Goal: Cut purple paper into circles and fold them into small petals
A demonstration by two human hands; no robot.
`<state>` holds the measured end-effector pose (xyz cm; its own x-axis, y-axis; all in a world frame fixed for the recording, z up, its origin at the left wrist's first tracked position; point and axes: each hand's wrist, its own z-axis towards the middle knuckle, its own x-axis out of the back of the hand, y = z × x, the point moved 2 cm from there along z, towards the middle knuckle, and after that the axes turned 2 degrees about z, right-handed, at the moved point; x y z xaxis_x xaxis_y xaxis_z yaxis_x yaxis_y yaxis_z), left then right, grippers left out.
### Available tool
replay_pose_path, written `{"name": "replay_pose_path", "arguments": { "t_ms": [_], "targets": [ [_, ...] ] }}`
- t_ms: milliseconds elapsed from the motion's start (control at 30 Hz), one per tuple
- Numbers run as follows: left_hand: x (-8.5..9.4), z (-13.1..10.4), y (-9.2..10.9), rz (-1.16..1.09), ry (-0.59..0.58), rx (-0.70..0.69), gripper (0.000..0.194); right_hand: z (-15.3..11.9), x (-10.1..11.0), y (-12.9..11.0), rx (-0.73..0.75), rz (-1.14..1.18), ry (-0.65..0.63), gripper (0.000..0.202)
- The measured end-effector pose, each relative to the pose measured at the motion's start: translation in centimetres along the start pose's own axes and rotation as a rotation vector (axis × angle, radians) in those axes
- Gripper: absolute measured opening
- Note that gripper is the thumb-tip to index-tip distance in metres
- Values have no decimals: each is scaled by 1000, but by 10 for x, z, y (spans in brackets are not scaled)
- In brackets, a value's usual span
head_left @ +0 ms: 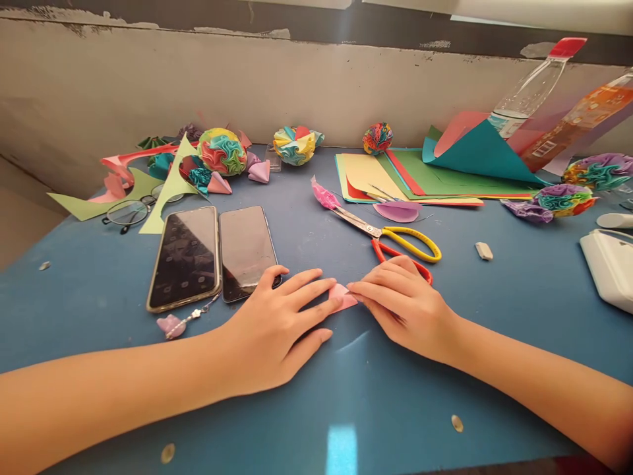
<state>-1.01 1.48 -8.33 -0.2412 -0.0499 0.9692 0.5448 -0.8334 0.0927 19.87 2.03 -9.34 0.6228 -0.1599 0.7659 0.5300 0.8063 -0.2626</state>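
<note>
Between my two hands lies a small folded piece of pink paper (341, 305) on the blue table. My left hand (281, 323) is spread flat, its fingertips resting on the paper's left side. With fingers pinched together, my right hand (410, 303) grips the paper at its right side; the fingertips partly cover it. Just beyond the right hand are scissors (374, 232) with one yellow and one red handle, blades pointing to the upper left. Two phones lie beyond my left hand: a cased phone (185, 258) and a dark phone (247, 251) close to its fingers.
Paper balls (222, 152) and cut green scraps (171, 188) lie at the back left, near glasses (127, 211). Coloured sheets (435, 175) are stacked at the back right beside a clear bottle (531, 92) and an orange bottle (578, 122). An eraser (484, 251) and a white case (608, 267) lie right.
</note>
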Motion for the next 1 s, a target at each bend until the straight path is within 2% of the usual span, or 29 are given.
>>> {"name": "replay_pose_path", "arguments": {
  "t_ms": [167, 400, 667, 867, 1000],
  "targets": [
    [-2, 1, 2, 54, -9, 4, 42, 3, -4, -4, 0, -12, 46, 20],
    [-3, 0, 1, 62, -8, -14, 44, 9, -5, -6, 22, -61, 3, 11],
    [-3, 0, 0, 66, -24, -33, 46, 10, -3, -2, 98, -79, -46, 23],
    [-3, 0, 1, 88, -27, -44, 46, 9, -7, 3, -110, 1, 46, 26],
    [-3, -1, 1, 93, -35, -48, 46, 5, -9, 3, -270, 42, 41, 30]
  ]
}}
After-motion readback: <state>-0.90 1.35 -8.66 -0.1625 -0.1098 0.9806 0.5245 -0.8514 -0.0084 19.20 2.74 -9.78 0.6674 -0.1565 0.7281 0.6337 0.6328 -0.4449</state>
